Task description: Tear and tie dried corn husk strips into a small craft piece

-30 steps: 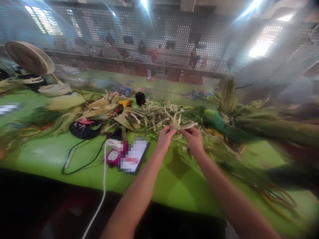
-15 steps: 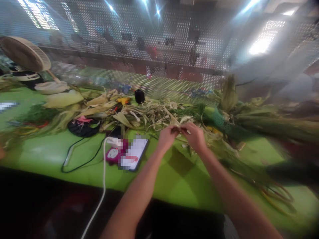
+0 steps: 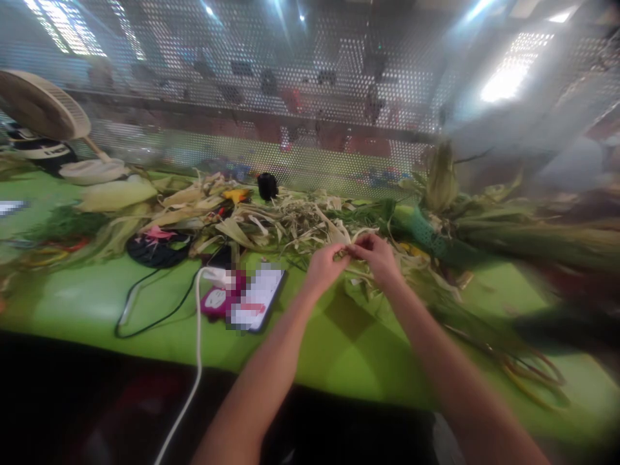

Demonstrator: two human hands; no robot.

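Note:
My left hand (image 3: 327, 266) and my right hand (image 3: 378, 258) meet over the green table (image 3: 358, 368), fingertips pinched together. Between them is a pale dried corn husk (image 3: 343, 234), its strips pointing up and away from me. The exact grip of each finger is too small to make out. Just beyond my hands lies a heap of dried husk strips and stalk bits (image 3: 300, 216). A phone (image 3: 261, 297) with a lit, blurred screen lies left of my left forearm, against a magenta case-like item (image 3: 210, 303) with a white plug and cable.
A fan (image 3: 43, 106) stands at the far left. A black coiled item (image 3: 157, 248) with a cord lies left of the phone. Bundled husks (image 3: 442, 177) and long green leaves (image 3: 523, 236) fill the right. Yellowish loops (image 3: 537, 381) lie near front right. Perforated metal mesh (image 3: 310, 123) rises behind.
My fingertips have drawn closer together, and the right fingers have shifted on the husk. The whole view has slid slightly; things on the table stay put.

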